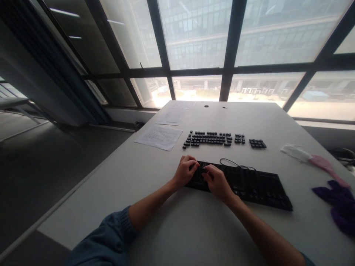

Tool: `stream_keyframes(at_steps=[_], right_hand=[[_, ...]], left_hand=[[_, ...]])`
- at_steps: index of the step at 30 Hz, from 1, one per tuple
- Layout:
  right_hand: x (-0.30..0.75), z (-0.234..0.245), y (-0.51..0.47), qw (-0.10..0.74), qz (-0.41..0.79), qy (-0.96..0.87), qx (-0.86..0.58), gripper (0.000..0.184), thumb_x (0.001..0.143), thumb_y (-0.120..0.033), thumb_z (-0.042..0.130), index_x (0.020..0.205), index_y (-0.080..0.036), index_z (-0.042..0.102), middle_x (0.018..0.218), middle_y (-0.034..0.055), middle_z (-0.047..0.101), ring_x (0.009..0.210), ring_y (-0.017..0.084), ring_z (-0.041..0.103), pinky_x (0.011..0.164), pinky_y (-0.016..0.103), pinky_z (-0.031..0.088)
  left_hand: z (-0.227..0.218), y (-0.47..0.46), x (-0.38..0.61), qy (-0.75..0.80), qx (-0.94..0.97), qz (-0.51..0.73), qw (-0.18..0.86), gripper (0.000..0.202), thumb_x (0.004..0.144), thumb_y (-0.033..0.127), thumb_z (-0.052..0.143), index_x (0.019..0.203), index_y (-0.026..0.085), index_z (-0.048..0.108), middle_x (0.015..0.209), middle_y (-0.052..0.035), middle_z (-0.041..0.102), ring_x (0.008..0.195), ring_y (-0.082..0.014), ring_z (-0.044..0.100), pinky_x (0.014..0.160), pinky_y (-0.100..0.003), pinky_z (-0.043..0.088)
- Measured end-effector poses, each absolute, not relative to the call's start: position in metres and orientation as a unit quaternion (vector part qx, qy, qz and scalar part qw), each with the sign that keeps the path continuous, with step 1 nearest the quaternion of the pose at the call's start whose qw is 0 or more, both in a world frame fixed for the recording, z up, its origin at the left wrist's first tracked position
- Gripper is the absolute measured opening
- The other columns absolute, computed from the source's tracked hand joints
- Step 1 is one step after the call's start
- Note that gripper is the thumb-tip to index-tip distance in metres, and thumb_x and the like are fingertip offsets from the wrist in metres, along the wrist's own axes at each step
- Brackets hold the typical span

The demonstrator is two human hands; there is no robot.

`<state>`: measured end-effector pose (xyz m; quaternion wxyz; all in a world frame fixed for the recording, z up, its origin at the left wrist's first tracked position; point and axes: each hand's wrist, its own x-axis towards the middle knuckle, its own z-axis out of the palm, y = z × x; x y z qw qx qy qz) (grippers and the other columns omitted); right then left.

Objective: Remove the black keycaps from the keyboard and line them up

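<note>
A black keyboard (260, 184) lies slightly askew on the white table, many of its keycaps off. Over its left end, my left hand (186, 170) is closed, with thumb and fingertips pinched together; what they hold is too small to make out. My right hand (217, 181) is closed beside it, its fingers pinching a small dark piece. Thin pale wire prongs, like those of a keycap puller (205, 162), stick up between the hands. Beyond the keyboard, loose black keycaps (209, 139) sit in rows laid out like a keyboard.
A black cable (235, 163) loops over the keyboard's back edge. Printed sheets (159, 137) lie at the left. White and pink cloth (318, 160) and a purple cloth (337, 203) are at the right. Two small round objects (206, 106) sit near the far edge, before the windows.
</note>
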<state>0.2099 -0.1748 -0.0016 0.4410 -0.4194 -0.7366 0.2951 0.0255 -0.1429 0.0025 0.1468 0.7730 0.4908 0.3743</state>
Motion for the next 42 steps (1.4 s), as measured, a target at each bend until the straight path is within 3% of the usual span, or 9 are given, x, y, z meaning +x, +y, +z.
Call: stream_keyframes(at_steps=[4, 7, 12, 18, 26, 31, 37, 42], right_hand=[[0.211, -0.001, -0.178, 0.42, 0.272, -0.773, -0.39, 0.012, 0.092, -0.016, 0.052, 0.084, -0.021, 0.06, 0.08, 0.0027, 0.059, 0.072, 0.017, 0.055, 0.068, 0.028, 0.043], [0.212, -0.004, -0.181, 0.424, 0.252, -0.787, -0.37, 0.014, 0.095, -0.017, 0.05, 0.087, -0.021, 0.061, 0.082, 0.0044, 0.06, 0.074, 0.018, 0.056, 0.069, 0.029, 0.044], [0.212, -0.01, -0.181, 0.444, 0.254, -0.78, -0.361, 0.016, 0.096, -0.017, 0.048, 0.087, -0.021, 0.06, 0.081, 0.0042, 0.061, 0.074, 0.018, 0.056, 0.069, 0.029, 0.044], [0.213, -0.014, -0.177, 0.497, 0.293, -0.722, -0.383, 0.009, 0.092, -0.018, 0.054, 0.087, -0.021, 0.061, 0.082, 0.0028, 0.064, 0.074, 0.018, 0.059, 0.071, 0.029, 0.047], [0.212, -0.011, -0.176, 0.541, 0.308, -0.652, -0.432, 0.007, 0.091, -0.025, 0.056, 0.086, -0.02, 0.059, 0.075, 0.0012, 0.062, 0.069, 0.017, 0.058, 0.067, 0.028, 0.048], [0.21, -0.007, -0.177, 0.541, 0.312, -0.638, -0.451, 0.011, 0.092, -0.027, 0.054, 0.087, -0.019, 0.061, 0.075, 0.0028, 0.064, 0.069, 0.018, 0.06, 0.066, 0.029, 0.048], [0.21, -0.006, -0.174, 0.564, 0.345, -0.589, -0.464, 0.01, 0.09, -0.027, 0.057, 0.084, -0.019, 0.059, 0.07, 0.0019, 0.065, 0.064, 0.018, 0.061, 0.061, 0.028, 0.048], [0.21, -0.008, -0.172, 0.578, 0.366, -0.557, -0.471, 0.011, 0.091, -0.028, 0.056, 0.085, -0.019, 0.058, 0.071, 0.0022, 0.065, 0.065, 0.019, 0.063, 0.062, 0.028, 0.048]], left_hand=[[0.01, -0.143, 0.022, 0.471, 0.794, 0.347, 0.165, 0.018, 0.092, 0.022, 0.054, 0.086, 0.021, 0.071, 0.097, -0.0047, 0.064, 0.098, -0.021, 0.054, 0.095, -0.038, 0.043], [0.022, -0.145, 0.016, 0.402, 0.856, 0.255, 0.204, 0.016, 0.084, 0.016, 0.058, 0.094, 0.022, 0.069, 0.099, -0.0034, 0.065, 0.099, -0.0208, 0.054, 0.095, -0.036, 0.042], [0.027, -0.149, 0.015, 0.363, 0.894, 0.162, 0.206, 0.022, 0.077, 0.036, 0.075, 0.094, 0.023, 0.069, 0.097, -0.0029, 0.065, 0.096, -0.022, 0.054, 0.089, -0.036, 0.041], [0.011, -0.149, 0.022, 0.375, 0.883, 0.203, 0.194, 0.019, 0.085, 0.04, 0.07, 0.086, 0.021, 0.069, 0.095, -0.0043, 0.067, 0.094, -0.0209, 0.056, 0.085, -0.036, 0.041], [0.01, -0.157, 0.027, 0.386, 0.86, 0.28, 0.183, 0.015, 0.091, 0.036, 0.063, 0.096, 0.022, 0.066, 0.098, -0.0052, 0.067, 0.096, -0.0213, 0.059, 0.088, -0.037, 0.043], [0.008, -0.156, 0.026, 0.406, 0.838, 0.31, 0.192, 0.034, 0.088, 0.038, 0.067, 0.117, 0.023, 0.059, 0.097, -0.0047, 0.066, 0.094, -0.0209, 0.059, 0.088, -0.036, 0.046], [0.016, -0.159, 0.027, 0.363, 0.889, 0.252, 0.123, 0.011, 0.094, 0.029, 0.059, 0.101, 0.025, 0.067, 0.106, -0.0062, 0.064, 0.103, -0.0218, 0.055, 0.094, -0.037, 0.044], [0.033, -0.139, 0.029, 0.385, 0.843, 0.328, 0.181, 0.012, 0.086, 0.03, 0.07, 0.095, 0.023, 0.068, 0.101, -0.0055, 0.064, 0.098, -0.0204, 0.057, 0.089, -0.034, 0.048]])
